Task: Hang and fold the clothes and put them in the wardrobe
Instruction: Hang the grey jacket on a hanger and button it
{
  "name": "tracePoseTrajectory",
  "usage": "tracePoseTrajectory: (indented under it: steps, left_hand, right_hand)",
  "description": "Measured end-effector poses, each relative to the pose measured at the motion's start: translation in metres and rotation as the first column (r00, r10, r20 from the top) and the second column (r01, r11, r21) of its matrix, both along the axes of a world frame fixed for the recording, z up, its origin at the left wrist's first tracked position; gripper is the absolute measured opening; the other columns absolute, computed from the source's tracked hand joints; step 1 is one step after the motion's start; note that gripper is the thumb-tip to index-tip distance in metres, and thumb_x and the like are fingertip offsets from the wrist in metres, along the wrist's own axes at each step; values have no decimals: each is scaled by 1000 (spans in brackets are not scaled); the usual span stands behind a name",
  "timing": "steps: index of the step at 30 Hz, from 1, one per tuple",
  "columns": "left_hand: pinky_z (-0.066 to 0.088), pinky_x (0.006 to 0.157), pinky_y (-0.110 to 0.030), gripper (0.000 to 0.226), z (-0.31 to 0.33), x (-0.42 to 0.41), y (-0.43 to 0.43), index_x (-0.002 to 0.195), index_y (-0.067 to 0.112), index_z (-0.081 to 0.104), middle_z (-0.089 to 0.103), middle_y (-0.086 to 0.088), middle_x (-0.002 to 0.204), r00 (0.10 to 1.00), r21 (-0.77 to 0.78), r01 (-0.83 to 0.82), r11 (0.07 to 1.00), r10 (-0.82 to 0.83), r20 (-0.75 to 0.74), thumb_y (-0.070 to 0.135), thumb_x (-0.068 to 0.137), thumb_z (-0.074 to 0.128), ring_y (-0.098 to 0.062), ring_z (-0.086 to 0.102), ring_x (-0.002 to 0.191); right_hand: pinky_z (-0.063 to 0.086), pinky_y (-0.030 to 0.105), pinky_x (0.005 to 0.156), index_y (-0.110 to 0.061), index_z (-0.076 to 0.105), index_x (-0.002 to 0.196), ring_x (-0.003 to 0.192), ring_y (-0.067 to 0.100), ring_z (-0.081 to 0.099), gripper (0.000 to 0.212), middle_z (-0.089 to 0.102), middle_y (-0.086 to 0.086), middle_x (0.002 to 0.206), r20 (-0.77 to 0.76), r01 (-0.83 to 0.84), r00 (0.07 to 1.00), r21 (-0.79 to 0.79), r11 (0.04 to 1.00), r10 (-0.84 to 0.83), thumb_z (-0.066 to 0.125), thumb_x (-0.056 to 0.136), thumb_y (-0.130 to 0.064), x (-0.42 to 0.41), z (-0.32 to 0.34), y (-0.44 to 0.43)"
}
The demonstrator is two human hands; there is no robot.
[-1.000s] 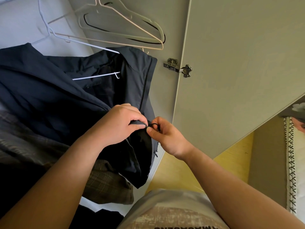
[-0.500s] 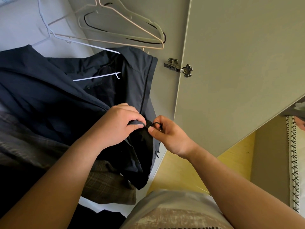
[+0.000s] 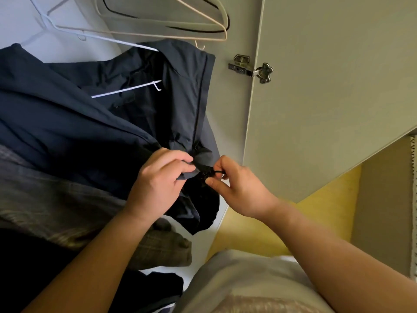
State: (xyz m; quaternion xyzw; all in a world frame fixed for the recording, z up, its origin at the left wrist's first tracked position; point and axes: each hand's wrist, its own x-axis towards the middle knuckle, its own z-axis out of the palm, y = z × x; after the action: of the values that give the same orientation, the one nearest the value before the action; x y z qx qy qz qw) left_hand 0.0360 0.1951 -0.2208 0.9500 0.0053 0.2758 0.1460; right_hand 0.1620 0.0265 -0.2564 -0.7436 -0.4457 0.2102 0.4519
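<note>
So the navy jacket (image 3: pixel 67 136) is already hung on a white hanger (image 3: pixel 126 90) inside the wardrobe (image 3: pixel 232 114), by the open door (image 3: pixel 327 86). Its front edge is gripped in the curled left hand (image 3: pixel 158 184), and the little black zipper pull (image 3: pixel 215 173) is pinched by the right hand (image 3: pixel 239 190). The fabric looks thin, soft and probably a bit slippery, so it's best held right beside the zip and kept taut.
</note>
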Motion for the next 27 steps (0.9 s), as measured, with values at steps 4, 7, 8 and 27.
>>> tracePoseTrajectory:
  steps: [4, 7, 8, 27]
  left_hand:
    - [54, 85, -34, 5, -5, -3, -2, 84, -4, 75, 70, -13, 102, 1000, -1, 13, 1000, -13, 21, -7, 86, 72, -25, 65, 92]
    - [54, 87, -32, 9, -4, -6, -4, 84, -4, 76, 70, -15, 102, 999, 12, 15, 1000, -15, 38, -6, 89, 68, -26, 65, 92]
    - [54, 87, -32, 10, -4, -6, -5, 83, -4, 76, 70, -15, 102, 999, 18, 14, 1000, -15, 42, -6, 89, 68, -26, 65, 92]
    - [54, 84, -29, 13, -5, -11, -14, 83, -3, 78, 72, -16, 100, 997, 77, -5, 997, -1, 80, -10, 88, 68, -27, 65, 90]
  right_hand:
    - [39, 31, 69, -22, 40, 87, 78, 15, 44, 27, 50, -7, 81, 60, 53, 997, 70, 996, -57, 66, 95, -22, -6, -11, -1]
    - [40, 32, 69, -23, 39, 90, 79, 19, 47, 26, 53, 0, 83, 104, 50, 993, 124, 991, -63, 64, 95, -24, -10, -14, -1]
    - [40, 31, 69, -24, 39, 91, 78, 19, 47, 25, 53, 1, 83, 119, 48, 991, 144, 988, -65, 63, 95, -24, -11, -15, -1]
    - [45, 36, 68, 2, 55, 81, 75, 32, 51, 21, 57, 12, 79, 433, -1, 890, 319, 948, -144, 61, 96, -13, -21, -17, -3]
